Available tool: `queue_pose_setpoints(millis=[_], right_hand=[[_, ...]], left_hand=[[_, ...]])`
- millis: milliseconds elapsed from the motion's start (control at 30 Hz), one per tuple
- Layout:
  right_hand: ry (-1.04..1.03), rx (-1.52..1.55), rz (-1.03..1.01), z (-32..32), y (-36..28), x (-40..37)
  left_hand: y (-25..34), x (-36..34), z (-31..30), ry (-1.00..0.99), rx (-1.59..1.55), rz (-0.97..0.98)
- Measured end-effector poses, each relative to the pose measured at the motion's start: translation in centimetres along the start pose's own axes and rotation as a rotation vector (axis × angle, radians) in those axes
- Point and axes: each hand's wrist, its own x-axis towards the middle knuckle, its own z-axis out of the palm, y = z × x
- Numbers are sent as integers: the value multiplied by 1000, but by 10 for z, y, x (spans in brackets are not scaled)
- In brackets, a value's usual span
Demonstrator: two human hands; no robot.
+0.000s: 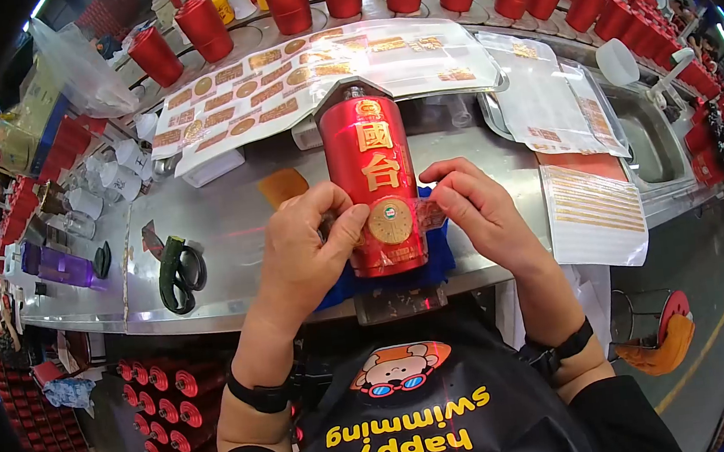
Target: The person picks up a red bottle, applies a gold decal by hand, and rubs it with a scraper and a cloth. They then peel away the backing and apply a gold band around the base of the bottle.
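A red bottle [367, 150] with gold characters and a round gold emblem lies in front of me, its dark cap pointing away, over a blue cloth [442, 257]. My left hand [311, 240] is at its left side, with thumb and index finger pressed together at the emblem's edge; whether a small piece is between them is hidden. On the right, my right hand [480, 214] pinches a small piece of clear film [431, 212] beside the bottle.
Sheets of gold decals [256, 96] lie beyond the bottle. Red bottles [285, 0] line the conveyor behind. Scissors with dark handles [175, 276] and a purple bottle [62, 265] are left; a striped decal sheet [596, 210] and a sink [648, 138] are right.
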Motion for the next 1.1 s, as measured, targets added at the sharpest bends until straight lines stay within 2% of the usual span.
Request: queue_pose_setpoints(millis=[200,433,533,633,733,767,1100], right_hand=[[10,11,-19,5,-6,0],[35,-128,-84,8,-5,3],[44,-129,-93,10,-4,3],[47,-124,-95,11,-3,3],[48,-131,-99,12,-2,3],[44,-135,-97,11,-2,3],[53,-51,-61,14,2,3]], left_hand=[[2,0,1,2,-30,-18],[0,-1,1,5,-53,-14],[5,-2,1,44,17,-59],[1,-7,5,240,220,113],[-6,-9,17,337,239,207],[-7,-11,19,260,272,163],[-25,-10,33,224,-54,105]])
